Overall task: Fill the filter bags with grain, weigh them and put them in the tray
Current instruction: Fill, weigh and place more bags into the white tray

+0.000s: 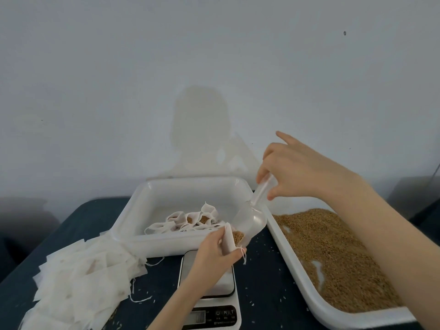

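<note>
Above the scale (pixel 209 282), left hand (pixel 214 253) pinching open the soft, featherlight filter bag (pixel 232 241) (best held at the mouth edges, likely to sag once loaded), right hand (pixel 297 172) clamped on the scoop (pixel 250 222) handle, tipping grain (pixel 238 235) in.

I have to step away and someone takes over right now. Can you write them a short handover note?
Left hand holds a bag open above the scale.
Right hand grips the scoop, tipping grain into that bag.
Several filled bags lie in the tray.
Empty bags are piled left; grain tray is right.
Left: finish filling, weigh, put in tray, repeat.
</note>
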The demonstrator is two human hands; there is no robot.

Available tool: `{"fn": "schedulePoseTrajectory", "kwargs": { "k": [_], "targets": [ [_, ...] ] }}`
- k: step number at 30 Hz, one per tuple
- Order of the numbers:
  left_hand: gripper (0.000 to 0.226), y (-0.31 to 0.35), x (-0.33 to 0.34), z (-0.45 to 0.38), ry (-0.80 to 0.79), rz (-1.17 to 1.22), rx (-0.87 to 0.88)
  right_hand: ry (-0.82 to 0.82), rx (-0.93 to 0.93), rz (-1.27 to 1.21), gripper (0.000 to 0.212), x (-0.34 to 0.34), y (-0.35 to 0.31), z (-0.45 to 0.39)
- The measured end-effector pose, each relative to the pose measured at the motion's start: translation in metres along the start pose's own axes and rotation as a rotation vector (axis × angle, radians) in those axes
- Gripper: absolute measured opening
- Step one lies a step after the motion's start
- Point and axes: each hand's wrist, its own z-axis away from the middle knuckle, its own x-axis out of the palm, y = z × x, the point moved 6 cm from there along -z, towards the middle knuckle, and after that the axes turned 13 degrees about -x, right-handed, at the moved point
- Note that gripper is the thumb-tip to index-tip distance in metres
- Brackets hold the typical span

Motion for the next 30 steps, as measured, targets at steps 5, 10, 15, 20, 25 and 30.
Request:
{"fn": "schedulePoseTrajectory", "kwargs": {
  "k": [5,10,15,20,25,30],
  "targets": [
    [0.021,0.007,0.001,0.0,0.017,0.034,0.039,0.005,-0.024,0.129,0.04,-0.014,-0.012,-0.007],
    [0.026,0.009,0.0,-0.002,0.065,-0.023,0.049,0.058,-0.063,0.214,0.04,-0.025,-0.024,-0.011],
    [0.028,0.011,0.0,-0.003,0.077,-0.058,0.061,0.09,-0.079,0.23,0.038,-0.027,-0.027,-0.01],
    [0.029,0.008,-0.004,-0.01,0.082,-0.128,0.035,0.091,-0.05,0.237,0.04,-0.018,-0.021,-0.003],
    [0.032,0.001,-0.007,-0.015,0.008,-0.214,0.026,0.054,0.061,0.067,0.041,0.005,-0.004,0.015],
    [0.015,-0.008,-0.014,-0.018,0.021,-0.174,0.053,-0.032,0.194,-0.138,0.034,0.046,0.02,0.044]
  ]
}}
